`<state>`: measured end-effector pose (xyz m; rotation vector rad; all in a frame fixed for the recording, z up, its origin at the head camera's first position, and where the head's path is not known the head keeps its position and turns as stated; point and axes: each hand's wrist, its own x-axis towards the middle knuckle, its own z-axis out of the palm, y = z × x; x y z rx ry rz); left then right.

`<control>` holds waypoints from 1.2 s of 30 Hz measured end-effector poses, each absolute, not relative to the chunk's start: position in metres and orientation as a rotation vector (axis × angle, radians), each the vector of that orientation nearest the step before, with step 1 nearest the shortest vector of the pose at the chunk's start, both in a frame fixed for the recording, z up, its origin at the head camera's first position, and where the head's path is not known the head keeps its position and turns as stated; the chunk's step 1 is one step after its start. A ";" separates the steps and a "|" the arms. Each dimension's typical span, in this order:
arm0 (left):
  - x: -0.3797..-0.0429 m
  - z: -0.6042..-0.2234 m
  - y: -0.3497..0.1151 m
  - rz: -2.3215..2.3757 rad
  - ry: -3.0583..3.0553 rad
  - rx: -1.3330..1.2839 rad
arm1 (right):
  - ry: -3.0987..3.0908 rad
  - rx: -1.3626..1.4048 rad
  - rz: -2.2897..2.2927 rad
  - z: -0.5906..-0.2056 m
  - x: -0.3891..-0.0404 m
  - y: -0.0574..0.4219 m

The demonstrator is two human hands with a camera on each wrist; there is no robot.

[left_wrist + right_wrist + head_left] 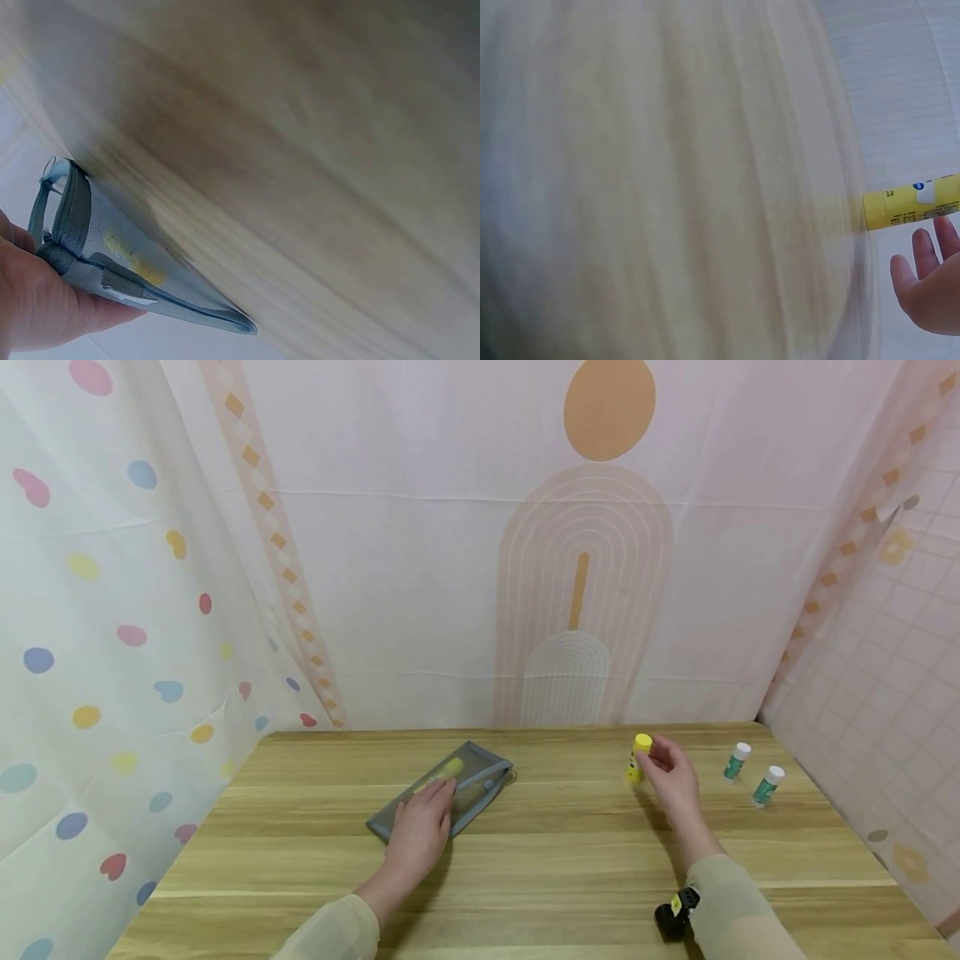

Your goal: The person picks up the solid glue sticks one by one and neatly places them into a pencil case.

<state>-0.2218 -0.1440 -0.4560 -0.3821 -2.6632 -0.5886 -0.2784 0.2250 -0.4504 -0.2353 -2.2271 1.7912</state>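
Note:
A grey mesh zip pouch (468, 814) lies on the table at centre-left, a yellow item (451, 768) showing through its mesh. My left hand (420, 831) rests on the pouch with its fingers laid across the top; the left wrist view puts the thumb along the pouch's (112, 259) zipped side. To the right, a yellow glue stick (634, 768) stands upright, its base at the tabletop. My right hand (672, 777) pinches it near the cap, thumb in front. Three spread fingers (928, 259) show beside the glue stick (907, 206) in the right wrist view; thumb and forefinger are out of frame there.
Two green glue sticks with white caps, one farther back (737, 762) and one nearer (768, 787), stand at the right of the wooden table (540, 877). Patterned curtains (420, 568) hang behind and along both sides. A small black device (677, 915) is at my right wrist.

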 end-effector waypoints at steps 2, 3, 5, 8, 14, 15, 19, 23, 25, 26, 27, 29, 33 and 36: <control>-0.222 -0.456 -0.144 -0.588 -2.661 -0.383 | -2.233 -0.242 1.782 -0.450 -0.279 0.224; -0.222 -0.456 -0.144 -0.589 -2.659 -0.383 | -2.235 -0.245 1.777 -0.450 -0.279 0.223; -0.222 -0.456 -0.144 -0.591 -2.653 -0.384 | -2.241 -0.247 1.767 -0.450 -0.279 0.223; -0.222 -0.456 -0.144 -0.593 -2.639 -0.389 | -2.257 -0.249 1.748 -0.451 -0.280 0.222; -0.222 -0.456 -0.144 -0.586 -2.632 -0.397 | -2.278 -0.253 1.708 -0.451 -0.282 0.222; -0.222 -0.456 -0.144 -0.582 -2.635 -0.397 | -2.280 -0.253 1.705 -0.451 -0.282 0.221; -0.223 -0.457 -0.144 -0.584 -2.646 -0.392 | -2.277 -0.263 1.713 -0.452 -0.282 0.221; -0.223 -0.457 -0.145 -0.587 -2.650 -0.389 | -2.272 -0.270 1.726 -0.452 -0.282 0.220; -0.223 -0.457 -0.145 -0.589 -2.657 -0.388 | -2.267 -0.276 1.735 -0.452 -0.282 0.220; -0.223 -0.456 -0.144 -0.590 -2.660 -0.386 | -2.267 -0.279 1.737 -0.452 -0.282 0.220; -0.223 -0.456 -0.144 -0.592 -2.664 -0.384 | -2.265 -0.281 1.740 -0.452 -0.282 0.220; -0.223 -0.456 -0.144 -0.593 -2.669 -0.384 | -2.261 -0.290 1.742 -0.452 -0.282 0.221; -0.223 -0.456 -0.145 -0.594 -2.671 -0.384 | -2.269 -0.314 1.735 -0.452 -0.282 0.221; -0.223 -0.456 -0.145 -0.596 -2.667 -0.383 | -2.273 -0.331 1.740 -0.451 -0.281 0.222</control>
